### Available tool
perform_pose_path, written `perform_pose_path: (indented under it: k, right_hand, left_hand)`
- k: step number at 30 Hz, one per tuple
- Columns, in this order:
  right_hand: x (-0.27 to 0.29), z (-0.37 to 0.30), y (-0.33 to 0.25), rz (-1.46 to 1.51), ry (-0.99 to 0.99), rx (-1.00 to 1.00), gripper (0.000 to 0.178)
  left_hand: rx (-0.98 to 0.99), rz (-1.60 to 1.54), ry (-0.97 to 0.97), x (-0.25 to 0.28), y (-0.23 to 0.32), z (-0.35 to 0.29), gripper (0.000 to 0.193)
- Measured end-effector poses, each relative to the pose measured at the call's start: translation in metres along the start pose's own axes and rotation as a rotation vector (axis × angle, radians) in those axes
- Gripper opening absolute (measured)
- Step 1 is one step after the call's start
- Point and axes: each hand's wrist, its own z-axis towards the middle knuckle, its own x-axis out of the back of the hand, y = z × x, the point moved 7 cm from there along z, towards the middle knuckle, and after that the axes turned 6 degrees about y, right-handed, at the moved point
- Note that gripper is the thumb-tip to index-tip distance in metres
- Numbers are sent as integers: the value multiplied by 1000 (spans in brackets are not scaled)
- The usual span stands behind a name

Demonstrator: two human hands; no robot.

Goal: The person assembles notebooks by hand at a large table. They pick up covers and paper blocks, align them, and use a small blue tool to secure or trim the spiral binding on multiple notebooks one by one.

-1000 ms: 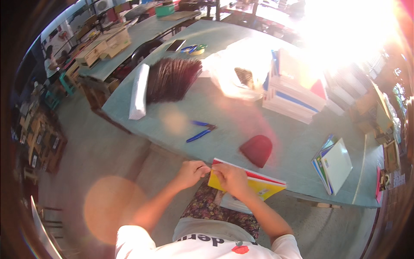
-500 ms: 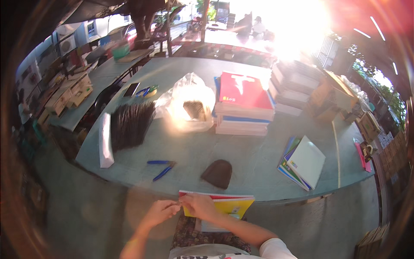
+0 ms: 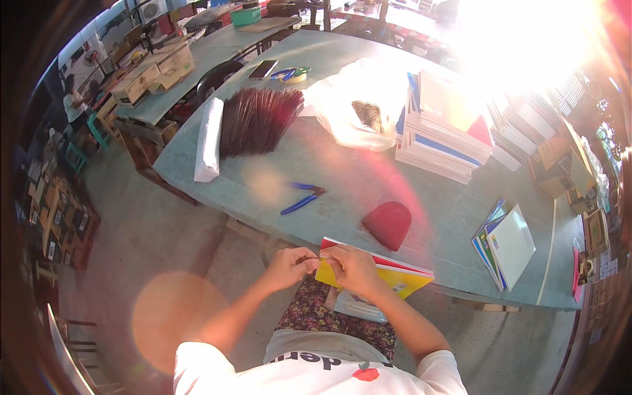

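A spiral notebook with a yellow cover and red showing behind it rests over my lap at the table's near edge. My right hand closes its fingers on the left end of the notebook's bound edge. Close beside it, my left hand is pinched at that same corner; what lies between its fingertips is too small to make out. Beyond them on the table lie blue-handled cutting pliers, spread apart, and a dark red, rounded pad.
A bundle of dark binding coils lies beside a long white package. Behind are a clear plastic bag, a phone and a tall notebook stack. More notebooks lie right. Another person is far left.
My view has swung left and downward, so the table's things appear shifted right and up. Both hands stay at the notebook's left corner, the left one now closer to the right fingertips.
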Motion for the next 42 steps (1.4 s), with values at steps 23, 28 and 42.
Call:
perform_pose_path:
  k: [23, 28, 42]
  right_hand:
    - [7, -3, -1, -31, 54, 3, 11]
    - [0, -2, -6, -38, -82, 48, 18]
    - [-7, -3, 5, -194, 71, -43, 22]
  left_hand:
    - [-146, 312, 39, 7, 4, 9, 27]
    - [-158, 288, 53, 11, 10, 5, 32]
    - [93, 414, -123, 15, 5, 10, 28]
